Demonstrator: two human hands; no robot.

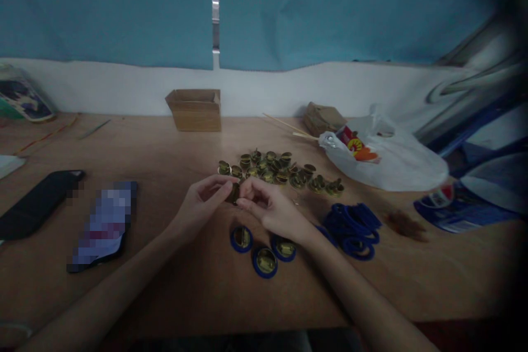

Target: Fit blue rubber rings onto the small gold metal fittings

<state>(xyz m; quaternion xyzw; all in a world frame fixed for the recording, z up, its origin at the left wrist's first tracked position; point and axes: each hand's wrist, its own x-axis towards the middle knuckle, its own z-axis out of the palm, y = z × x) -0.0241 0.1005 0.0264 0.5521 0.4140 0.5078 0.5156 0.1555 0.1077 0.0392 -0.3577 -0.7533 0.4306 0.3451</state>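
Observation:
Between my two hands, near the middle of the table, is a small brass-coloured metal piece [233,192]. My left hand [204,202] pinches it between thumb and fingers. Curled fingers of my right hand [262,203] meet at its right side; whatever they grip is too small to make out. Just beyond my fingers lies a pile of similar brass pieces [270,166]. Nearer to me are several blue rings with brass pieces inside, one of them a round blue-rimmed piece [264,262]. To the right of my right wrist sits a heap of plain blue rings [352,223].
Two phones, one black [39,203] and one with a lit screen [105,225], lie at the left. An open cardboard box [197,113] stands at the back. A white plastic bag [391,159], a brown package [324,117] and a blue packet [470,203] are at the right.

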